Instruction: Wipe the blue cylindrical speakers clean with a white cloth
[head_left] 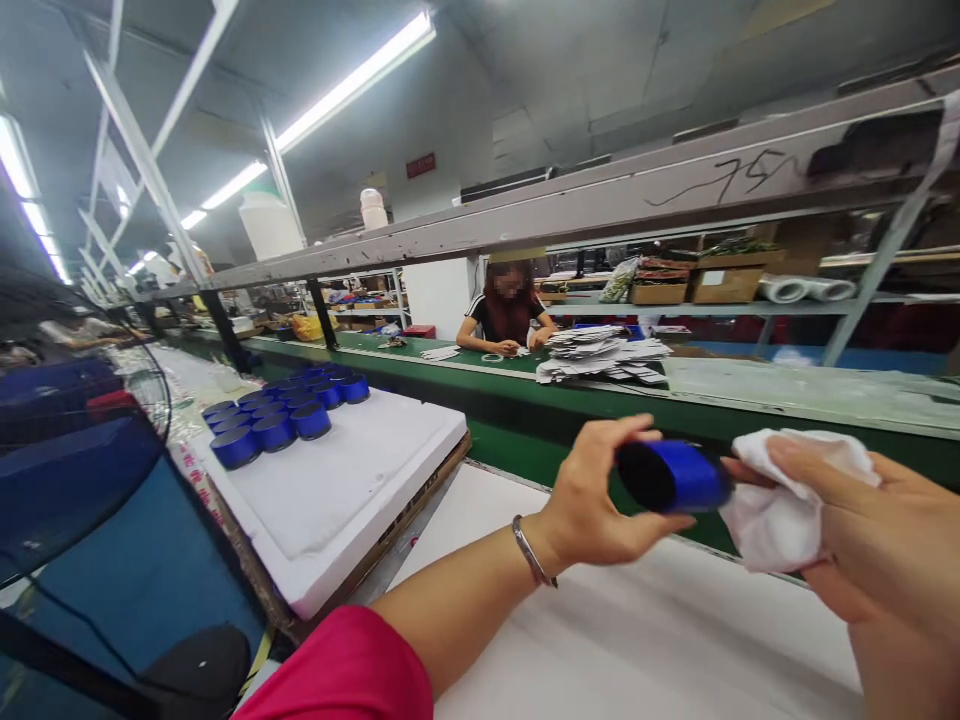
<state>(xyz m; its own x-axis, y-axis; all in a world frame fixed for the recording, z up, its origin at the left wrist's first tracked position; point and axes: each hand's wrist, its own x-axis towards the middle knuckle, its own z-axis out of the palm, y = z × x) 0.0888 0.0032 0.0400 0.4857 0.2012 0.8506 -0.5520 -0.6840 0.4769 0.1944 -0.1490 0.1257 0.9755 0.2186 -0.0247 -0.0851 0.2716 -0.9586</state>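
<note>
My left hand (600, 500), with a bangle at its wrist, grips a short blue cylinder (686, 475) between thumb and fingers. One end of the cylinder is black and faces left toward the palm. Bunched in my right hand (862, 520) is a white cloth (780, 510), pressed up against or very near the cylinder's right end. Both hands are raised over the white work surface (645, 640). On a white foam board (390, 470) to the left stand several similar blue cylinders (274, 430) in a cluster, their dark tops facing up.
Beyond the hands runs a green conveyor belt (495, 440). A co-worker (510, 310) sits across it, beside a pile of white flat pieces (604, 355). A long overhead shelf (525, 220) crosses the view. At lower left are a blue bin (142, 560) and a black round seat (196, 660).
</note>
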